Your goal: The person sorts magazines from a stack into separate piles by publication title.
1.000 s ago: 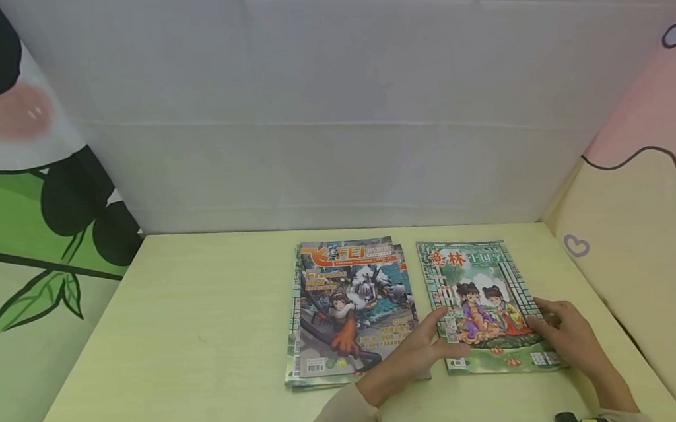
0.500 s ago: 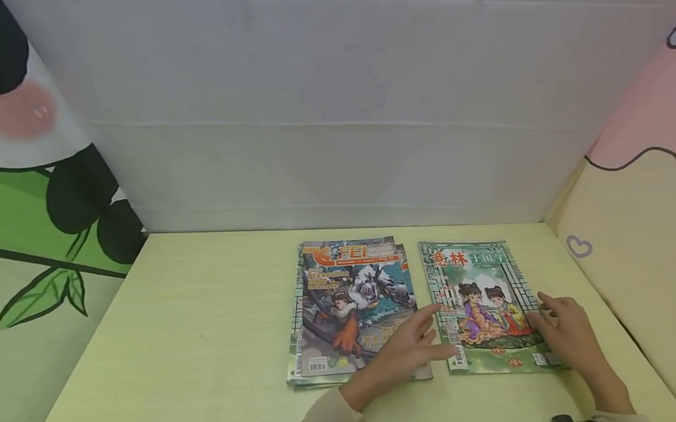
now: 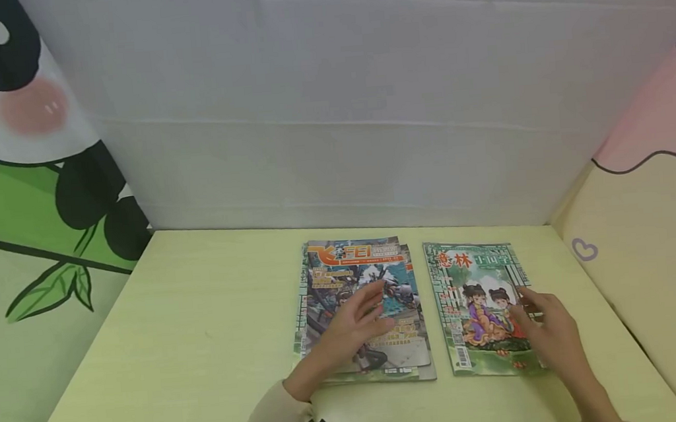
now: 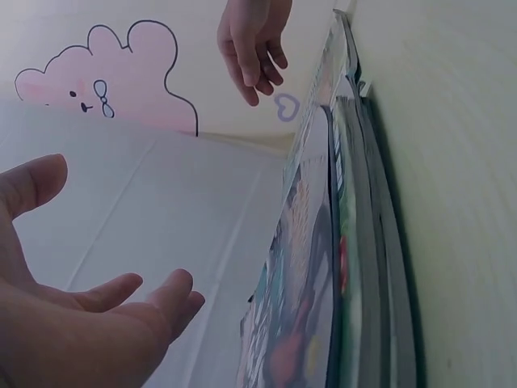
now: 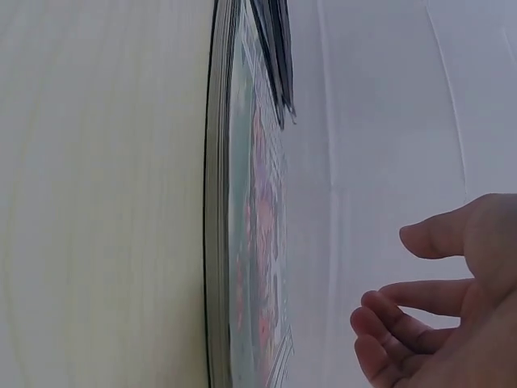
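Note:
My left hand (image 3: 347, 333) hovers over a pile of magazines, fingers spread and holding nothing. The top magazine (image 3: 328, 275) has a grey-blue cover with orange lettering; green-edged ones stick out beneath it. In the left wrist view, a gap shows between my left hand (image 4: 121, 331) and the pile's stacked edges (image 4: 371, 242). My right hand (image 3: 550, 330) is above the right edge of a green magazine (image 3: 478, 322) with two cartoon children on its cover. The right wrist view has my right hand (image 5: 452, 323) raised off that magazine, fingers loosely bent, nothing in them.
Both piles lie side by side on a pale yellow table (image 3: 205, 341), a narrow strip of tabletop between them. A white sheet (image 3: 332, 138) rises behind the table. Printed panels stand at the left (image 3: 35, 221) and right (image 3: 664, 265).
My left hand has left the green magazine's left edge and moved left over the other pile. My right hand has lifted from the right edge and shifted slightly inward.

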Demonstrator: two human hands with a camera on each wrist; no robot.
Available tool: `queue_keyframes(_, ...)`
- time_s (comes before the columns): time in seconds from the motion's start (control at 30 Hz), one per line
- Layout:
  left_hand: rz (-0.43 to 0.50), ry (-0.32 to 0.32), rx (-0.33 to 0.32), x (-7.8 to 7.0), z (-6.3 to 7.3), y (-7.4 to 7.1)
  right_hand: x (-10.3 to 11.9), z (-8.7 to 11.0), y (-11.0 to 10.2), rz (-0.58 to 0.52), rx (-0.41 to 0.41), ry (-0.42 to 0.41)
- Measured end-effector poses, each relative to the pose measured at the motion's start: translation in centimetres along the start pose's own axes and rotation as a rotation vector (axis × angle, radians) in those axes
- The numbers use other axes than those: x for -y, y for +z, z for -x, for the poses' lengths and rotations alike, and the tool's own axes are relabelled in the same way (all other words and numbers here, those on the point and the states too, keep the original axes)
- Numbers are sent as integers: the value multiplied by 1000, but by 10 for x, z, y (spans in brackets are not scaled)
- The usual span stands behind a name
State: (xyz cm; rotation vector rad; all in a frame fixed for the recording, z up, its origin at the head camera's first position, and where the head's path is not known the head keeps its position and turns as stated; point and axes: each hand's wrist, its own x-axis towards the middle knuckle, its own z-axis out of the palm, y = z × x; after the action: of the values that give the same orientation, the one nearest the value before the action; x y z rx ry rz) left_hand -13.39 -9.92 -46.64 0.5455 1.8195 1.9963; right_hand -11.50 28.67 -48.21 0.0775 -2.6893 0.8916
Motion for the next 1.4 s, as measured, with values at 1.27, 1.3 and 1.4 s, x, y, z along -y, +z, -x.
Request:
queue_keyframes(1.27,-262,-137,-533,-10,26,-91,109,-20,70,-324,141,-33)
queue_keyframes(1.3,-273,-145,-545,-7,26,-92,108,-20,73,-334,161,-9)
queue_keyframes(1.4,-312,-157,-585,0,25,-94,106,-21,80,-343,190,33)
